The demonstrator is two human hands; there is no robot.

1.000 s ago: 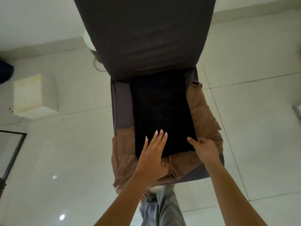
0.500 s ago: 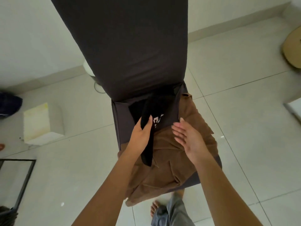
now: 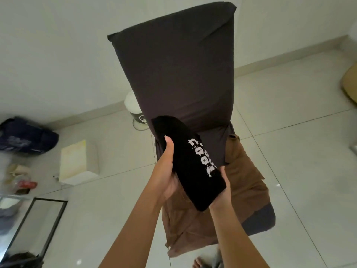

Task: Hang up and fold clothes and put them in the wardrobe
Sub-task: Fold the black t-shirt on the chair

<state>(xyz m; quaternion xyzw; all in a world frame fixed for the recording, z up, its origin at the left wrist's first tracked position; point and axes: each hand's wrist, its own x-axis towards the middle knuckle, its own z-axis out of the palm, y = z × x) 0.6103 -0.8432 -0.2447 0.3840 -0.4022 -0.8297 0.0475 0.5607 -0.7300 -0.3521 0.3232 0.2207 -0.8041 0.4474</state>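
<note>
— What's moved since half a second ago?

— The black shirt (image 3: 183, 161) was hanging bunched from the left hand (image 3: 166, 171) just over the seat. Now it is a flat folded packet lifted clear of the chair (image 3: 173, 74), and the right hand (image 3: 222, 196) has come in under it.

— How is it held?

— The left hand is clamped on one long edge, thumb on top. The right hand props the near end from below. Its fingers are hidden by the cloth, so I can't tell whether they curl.

— Which way does the packet run?

— Its long axis points away from the person, slanting up and left toward the chair back, with the white print facing up and right. The left hand sits at about mid-length and the right at the near end.

— And beneath it?

— A brown garment (image 3: 247, 182) is spread over the seat, not yet folded by the look of it.

— The room?

— Pale tiled floor (image 3: 289, 132), a white box (image 3: 77, 161) and a blue bag (image 3: 27, 138) off to the left by the wall. No wardrobe is in view, so I'd judge the person must turn and carry the packet level.
</note>
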